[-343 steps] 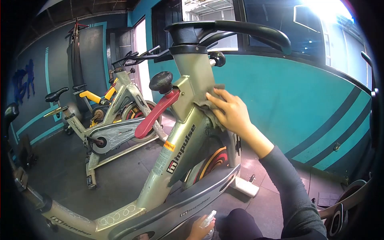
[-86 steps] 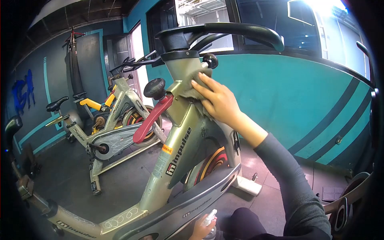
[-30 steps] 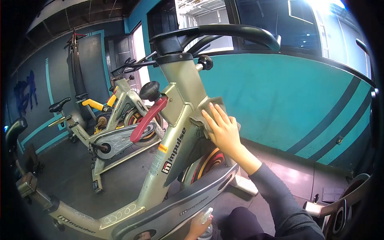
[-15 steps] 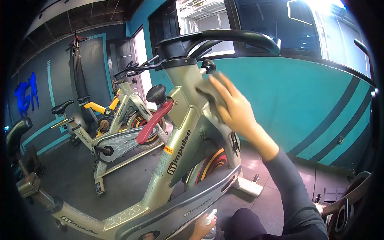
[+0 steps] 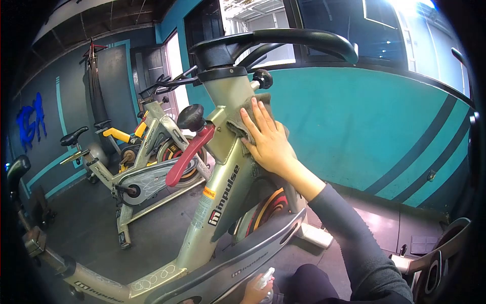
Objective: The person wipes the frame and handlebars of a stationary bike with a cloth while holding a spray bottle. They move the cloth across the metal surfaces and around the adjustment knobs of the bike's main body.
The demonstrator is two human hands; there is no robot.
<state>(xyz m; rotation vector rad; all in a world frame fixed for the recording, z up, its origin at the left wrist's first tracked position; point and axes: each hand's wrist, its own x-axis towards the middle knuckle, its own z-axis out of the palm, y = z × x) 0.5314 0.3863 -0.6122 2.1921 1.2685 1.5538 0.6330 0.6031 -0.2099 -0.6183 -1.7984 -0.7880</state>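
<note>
My right hand [image 5: 268, 139] lies with its fingers spread over a dark grey-green cloth [image 5: 234, 127], holding it against the upper frame of a spin bike [image 5: 202, 228]. The cloth covers the frame's side below the black adjusting knob [image 5: 262, 79]. To the left of the hand are a red lever [image 5: 190, 157] and a round black knob [image 5: 191, 117]. Low in the view, my left hand [image 5: 253, 292] is closed around a spray bottle with a white trigger head [image 5: 266, 277]; the bottle's lower part is cut off by the frame edge.
The bike's black handlebar [image 5: 304, 38] arches above my right hand. A second spin bike [image 5: 147, 182] stands behind on the left, with a yellow one [image 5: 119, 135] beyond it. A teal wall [image 5: 354, 126] with windows rises on the right. Another machine [image 5: 440, 258] stands at lower right.
My right hand has moved slightly left and down with the cloth, and its fingers now lie spread against the frame. The left hand stays low with the spray bottle.
</note>
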